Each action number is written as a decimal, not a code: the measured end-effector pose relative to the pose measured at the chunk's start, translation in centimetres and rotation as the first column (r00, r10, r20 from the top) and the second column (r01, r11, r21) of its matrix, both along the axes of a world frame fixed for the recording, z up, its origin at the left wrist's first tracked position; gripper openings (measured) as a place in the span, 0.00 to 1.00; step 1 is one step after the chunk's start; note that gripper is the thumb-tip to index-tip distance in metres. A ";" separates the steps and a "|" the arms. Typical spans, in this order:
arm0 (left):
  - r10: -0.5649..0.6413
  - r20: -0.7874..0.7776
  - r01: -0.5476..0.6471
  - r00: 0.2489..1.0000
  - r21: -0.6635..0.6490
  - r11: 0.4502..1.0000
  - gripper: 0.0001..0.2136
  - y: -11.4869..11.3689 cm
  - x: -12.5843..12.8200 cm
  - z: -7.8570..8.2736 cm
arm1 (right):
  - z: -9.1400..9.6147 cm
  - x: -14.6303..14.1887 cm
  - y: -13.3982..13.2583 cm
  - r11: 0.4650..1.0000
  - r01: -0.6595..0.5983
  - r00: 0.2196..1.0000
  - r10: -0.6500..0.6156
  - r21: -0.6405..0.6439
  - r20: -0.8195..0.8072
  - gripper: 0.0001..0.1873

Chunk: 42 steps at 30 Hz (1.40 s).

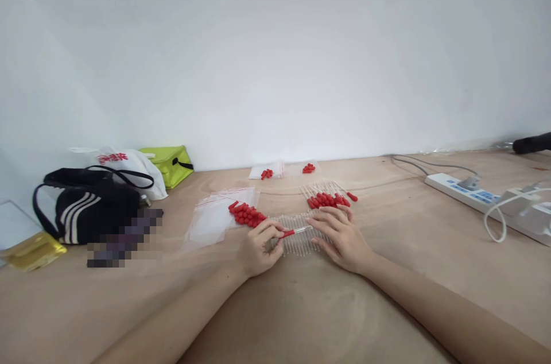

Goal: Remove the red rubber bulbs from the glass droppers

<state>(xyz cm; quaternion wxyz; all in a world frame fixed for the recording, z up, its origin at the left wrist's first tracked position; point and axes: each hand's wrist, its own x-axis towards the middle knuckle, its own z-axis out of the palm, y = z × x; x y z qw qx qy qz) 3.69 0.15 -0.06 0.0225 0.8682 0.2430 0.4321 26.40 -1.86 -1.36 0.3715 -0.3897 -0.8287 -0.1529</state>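
Where the two hands come near each other: one red cap (288,233) is lying almost level, and from its right end one clear stick (302,229) goes toward the right fingertips.
Left hand (260,249): closed narrow, it holds the red cap between the thumb and fingers.
Right hand (343,235): the fingers are stretched and bent a little, near the end of the clear stick; I cannot tell if they grip it.
Row of sticks (297,248): many clear sticks lie side by side on the table (279,318), below and between the hands.
Loose red pile (246,215): it is just beyond the left hand, touching the plastic bags (210,224).
Red-ended sticks (328,200): they lie together just beyond the right hand.
Power strip (460,192): it stays well apart, at the right side.
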 end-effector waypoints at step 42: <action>0.410 0.139 -0.406 0.901 -0.060 0.912 0.08 2.5 -4.5 0.5 | -0.7 1.9 0.7 0.945 0.313 0.938 -0.324 -0.098 -0.121 0.12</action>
